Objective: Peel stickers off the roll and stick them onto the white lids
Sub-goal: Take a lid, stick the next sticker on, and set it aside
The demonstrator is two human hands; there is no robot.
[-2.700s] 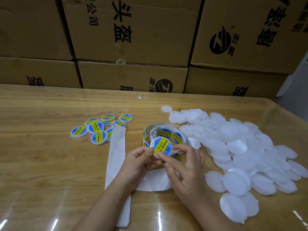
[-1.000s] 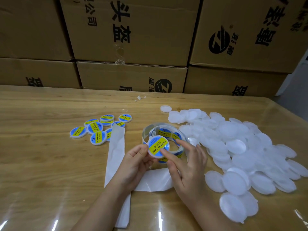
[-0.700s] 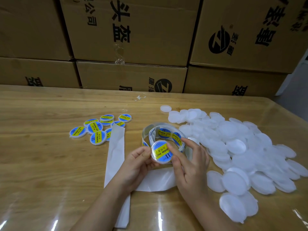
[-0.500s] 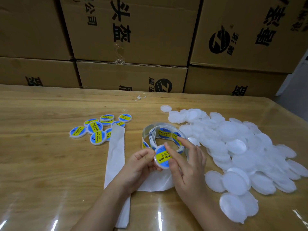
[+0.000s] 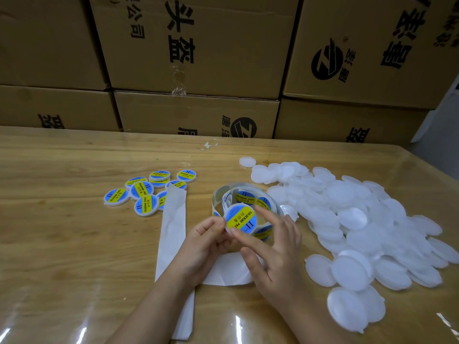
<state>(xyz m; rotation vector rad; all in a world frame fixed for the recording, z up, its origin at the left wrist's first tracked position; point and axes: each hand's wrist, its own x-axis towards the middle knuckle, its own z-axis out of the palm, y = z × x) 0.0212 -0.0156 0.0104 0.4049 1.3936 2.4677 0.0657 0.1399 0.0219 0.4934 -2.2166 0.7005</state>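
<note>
Wooden table (image 5: 62, 232): left hand (image 5: 206, 244) pinches stickered lid (image 5: 240, 220) face-up so right hand (image 5: 275, 256), fingers (image 5: 250, 242) straight, probably smooths its edge; blank lids (image 5: 350, 271) at 3 o'clock, within reach.

We see through one wide head-worn camera, facing forward and down over the table (image 5: 62, 244); the left hand (image 5: 201, 247) and right hand (image 5: 275, 254) lie near, low centre; cardboard boxes (image 5: 223, 45) stand farthest.

Bare left hand (image 5: 206, 244) and bare right hand (image 5: 275, 256) with slender fingers (image 5: 250, 240), forearms (image 5: 149, 311) bare too.
</note>
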